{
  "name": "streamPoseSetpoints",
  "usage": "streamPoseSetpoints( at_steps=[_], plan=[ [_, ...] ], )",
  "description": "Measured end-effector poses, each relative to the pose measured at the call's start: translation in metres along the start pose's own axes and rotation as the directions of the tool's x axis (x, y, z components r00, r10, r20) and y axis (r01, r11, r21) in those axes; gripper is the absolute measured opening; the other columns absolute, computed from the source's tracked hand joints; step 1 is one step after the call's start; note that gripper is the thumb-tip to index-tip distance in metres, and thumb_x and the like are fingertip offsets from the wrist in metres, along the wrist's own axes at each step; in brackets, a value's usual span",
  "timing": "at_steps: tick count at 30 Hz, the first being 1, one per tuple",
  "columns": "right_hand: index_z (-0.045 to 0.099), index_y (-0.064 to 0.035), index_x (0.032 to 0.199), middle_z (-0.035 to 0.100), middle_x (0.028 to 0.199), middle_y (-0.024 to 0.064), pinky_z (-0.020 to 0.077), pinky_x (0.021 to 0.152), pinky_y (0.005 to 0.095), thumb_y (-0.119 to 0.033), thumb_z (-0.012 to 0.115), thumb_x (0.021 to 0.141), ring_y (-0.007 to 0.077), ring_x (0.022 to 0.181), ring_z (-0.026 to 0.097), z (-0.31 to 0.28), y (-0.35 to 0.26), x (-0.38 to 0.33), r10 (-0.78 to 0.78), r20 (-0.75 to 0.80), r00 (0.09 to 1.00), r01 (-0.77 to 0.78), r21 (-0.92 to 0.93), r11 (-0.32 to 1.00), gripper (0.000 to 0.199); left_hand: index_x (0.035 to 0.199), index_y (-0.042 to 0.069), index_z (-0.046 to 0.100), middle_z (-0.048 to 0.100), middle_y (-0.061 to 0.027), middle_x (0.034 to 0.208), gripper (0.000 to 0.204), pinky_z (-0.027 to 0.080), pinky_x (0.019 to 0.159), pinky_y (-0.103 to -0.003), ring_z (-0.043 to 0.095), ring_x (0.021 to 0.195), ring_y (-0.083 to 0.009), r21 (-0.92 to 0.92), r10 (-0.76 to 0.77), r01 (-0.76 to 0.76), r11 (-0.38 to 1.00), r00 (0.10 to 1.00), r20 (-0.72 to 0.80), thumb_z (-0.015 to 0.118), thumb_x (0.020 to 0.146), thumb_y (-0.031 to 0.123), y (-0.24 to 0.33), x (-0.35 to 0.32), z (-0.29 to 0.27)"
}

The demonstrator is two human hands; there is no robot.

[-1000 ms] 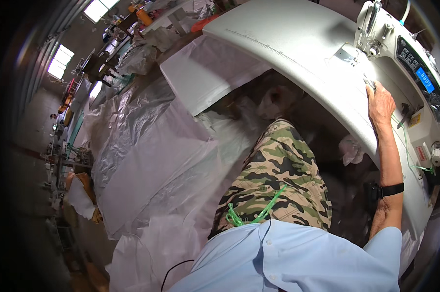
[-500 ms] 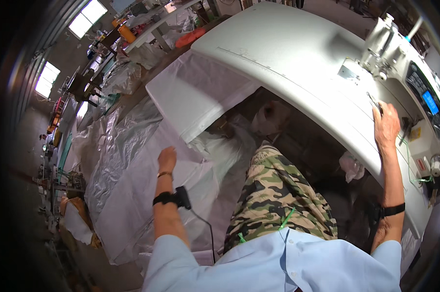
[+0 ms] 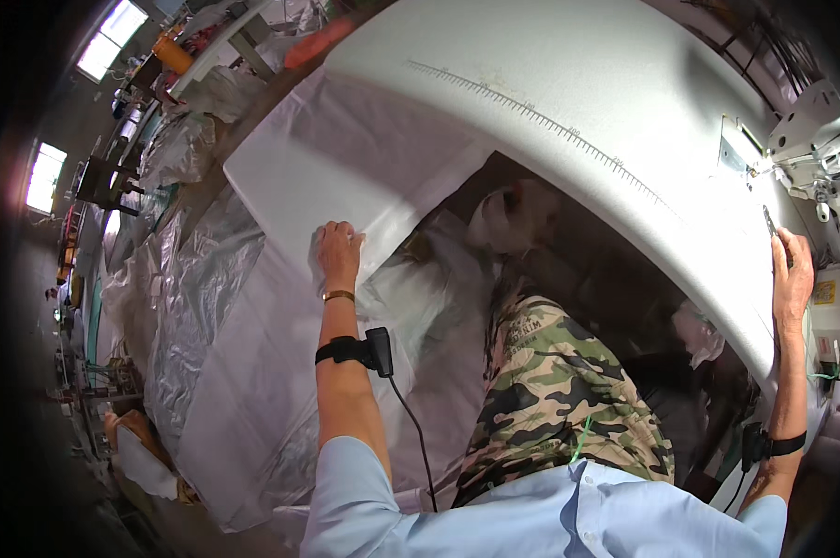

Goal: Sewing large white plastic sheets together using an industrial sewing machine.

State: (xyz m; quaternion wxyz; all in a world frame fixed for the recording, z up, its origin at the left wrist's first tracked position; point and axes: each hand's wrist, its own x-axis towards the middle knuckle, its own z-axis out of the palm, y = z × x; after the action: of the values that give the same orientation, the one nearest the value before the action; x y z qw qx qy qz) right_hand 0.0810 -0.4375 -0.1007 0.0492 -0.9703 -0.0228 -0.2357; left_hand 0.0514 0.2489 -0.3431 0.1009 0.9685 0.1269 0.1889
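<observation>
A white fabric sheet (image 3: 280, 200) drapes over the left end of a white sewing-machine table (image 3: 531, 56) and hangs down beside it. My left hand (image 3: 339, 253) is on the hanging part near its inner edge, with fingers bent and closed on the cloth. At the table's right front edge my right hand (image 3: 792, 279) grips a small, slim dark metal tool (image 3: 769, 221); its exact kind is hard to make out. The tool's tip points toward the white sewing machine head (image 3: 815, 139) and the metal needle plate (image 3: 738, 153).
A printed ruler scale (image 3: 531, 113) runs along the tabletop. Crumpled clear plastic sheeting (image 3: 211, 288) lies to the left. Below the table edge hangs a whitish bag-like bundle (image 3: 699, 330). An orange container (image 3: 171, 54) stands on a far bench. A cord (image 3: 410, 423) trails from my left forearm strap.
My left hand has moved up onto the hanging fabric. My right hand still holds the tool by the table edge. The view has shifted, bringing the ruler scale out more clearly.
</observation>
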Motion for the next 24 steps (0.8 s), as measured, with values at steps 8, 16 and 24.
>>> streamPoseSetpoints(
  at_steps=[8,16,24],
  plan=[
    [0.064,-0.0011,0.113,0.059,0.098,0.0079,0.0458,0.085,0.0302,-0.018,0.06,0.096,0.0205,0.093,0.059,0.007,0.017,0.0,0.017,0.012,1.0,-0.018,0.069,0.997,0.024,0.075,0.007,0.069,0.063,-0.0087,0.086,0.016,0.047,0.076,-0.04,0.058,0.087,-0.0285,-0.175,-0.209,0.233,0.957,0.967,0.147,0.079,0.072,0.018,-0.015,0.015,0.01],
    [0.064,-0.0008,0.115,0.06,0.099,0.0079,0.0449,0.087,0.0292,-0.016,0.059,0.096,0.0193,0.094,0.059,0.003,0.001,0.001,0.023,0.033,0.999,-0.025,0.061,0.998,0.024,0.082,0.004,0.064,0.064,-0.0143,0.087,0.01,0.047,0.076,-0.041,0.061,0.082,-0.0337,-0.252,-0.305,0.288,0.924,0.952,-0.03,0.065,0.084,0.014,-0.044,0.038,0.008],
    [0.062,-0.0048,0.122,0.06,0.113,0.0106,0.0453,0.094,0.0333,-0.013,0.062,0.093,0.0266,0.105,0.059,-0.003,-0.005,-0.004,-0.016,-0.076,0.997,0.016,0.003,1.0,0.03,0.091,0.003,0.052,0.059,-0.0171,0.085,0.016,0.045,0.072,-0.045,0.057,0.081,-0.0373,-0.392,-0.228,0.186,0.901,0.971,-0.064,0.046,0.098,0.015,-0.009,-0.057,-0.013]
  ],
)
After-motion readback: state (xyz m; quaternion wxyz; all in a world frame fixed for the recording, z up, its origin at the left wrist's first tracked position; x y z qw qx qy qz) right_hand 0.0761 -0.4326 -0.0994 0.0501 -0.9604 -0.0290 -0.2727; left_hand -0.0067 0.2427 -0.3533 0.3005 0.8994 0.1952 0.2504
